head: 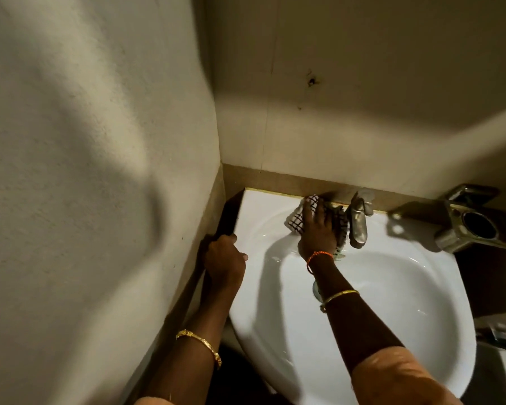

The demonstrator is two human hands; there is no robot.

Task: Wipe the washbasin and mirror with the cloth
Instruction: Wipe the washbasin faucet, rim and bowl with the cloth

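White washbasin (275,287), cloth (297,219) white with dark checks (tap (358,223) dull silver).

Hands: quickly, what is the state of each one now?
Left hand: closed, grips the washbasin rim.
Right hand: open, presses the cloth flat beside the tap.

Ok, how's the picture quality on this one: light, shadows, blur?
Head view: dim, warm light; a large soft shadow covers the left wall, a sharper arm shadow crosses the basin; small glints on its bowl; the cloth under the right hand and the tap are slightly blurred; the wide-angle lens bows the wall edges.
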